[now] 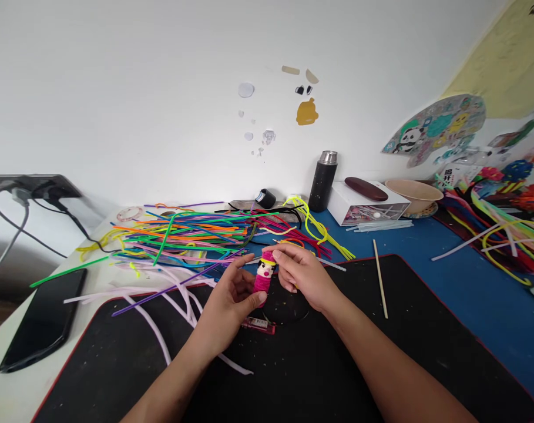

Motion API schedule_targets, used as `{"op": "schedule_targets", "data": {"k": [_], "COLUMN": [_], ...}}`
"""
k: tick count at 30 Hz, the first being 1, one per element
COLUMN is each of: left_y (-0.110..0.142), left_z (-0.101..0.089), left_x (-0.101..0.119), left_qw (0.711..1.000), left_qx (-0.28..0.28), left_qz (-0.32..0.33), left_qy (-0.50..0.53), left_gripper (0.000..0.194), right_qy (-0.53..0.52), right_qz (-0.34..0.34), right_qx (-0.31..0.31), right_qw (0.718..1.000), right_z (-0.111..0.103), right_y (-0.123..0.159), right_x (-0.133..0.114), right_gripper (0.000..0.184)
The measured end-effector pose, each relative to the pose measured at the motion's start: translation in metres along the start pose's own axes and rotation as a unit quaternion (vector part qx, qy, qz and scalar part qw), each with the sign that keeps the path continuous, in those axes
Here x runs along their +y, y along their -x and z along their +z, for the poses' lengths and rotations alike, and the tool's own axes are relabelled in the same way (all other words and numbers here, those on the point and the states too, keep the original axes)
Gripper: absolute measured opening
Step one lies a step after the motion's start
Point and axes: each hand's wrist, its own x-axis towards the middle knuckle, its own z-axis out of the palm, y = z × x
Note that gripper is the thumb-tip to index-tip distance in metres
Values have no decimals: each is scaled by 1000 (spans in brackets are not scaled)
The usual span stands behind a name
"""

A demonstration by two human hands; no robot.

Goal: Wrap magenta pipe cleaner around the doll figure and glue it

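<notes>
A small pipe-cleaner doll (264, 276), with a magenta body, a pale face and a yellow band on top, stands upright between both hands above the black mat (337, 364). My left hand (229, 302) curls round its lower body from the left. My right hand (299, 273) pinches its head from the right, fingers pressed together. Under the hands lies a small pink tube (258, 324) on the mat.
A heap of coloured pipe cleaners (191, 235) lies behind the hands, white ones (161, 294) trail left. A wooden stick (380, 286) lies right. A black phone (44, 320) rests at left, a black flask (323, 181), white box (366, 205) and bowl (414, 192) behind.
</notes>
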Motion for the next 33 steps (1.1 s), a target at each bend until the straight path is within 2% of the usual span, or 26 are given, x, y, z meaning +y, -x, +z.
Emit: {"op": "schedule_targets", "data": {"k": [20, 33], "left_y": [0, -2], "left_z": [2, -3], "left_x": [0, -3], "left_qw": [1000, 999], "left_qx": [7, 12], "left_qz": [7, 19], "left_qy": [-11, -41], "left_gripper": [71, 70], "right_qy": [-1, -9], "right_qz": [0, 8], "right_qx": [4, -6], "right_qw": [1000, 1000], "right_z": [0, 5], "right_y": [-1, 2], "right_x": [1, 1], "right_gripper": [42, 54]}}
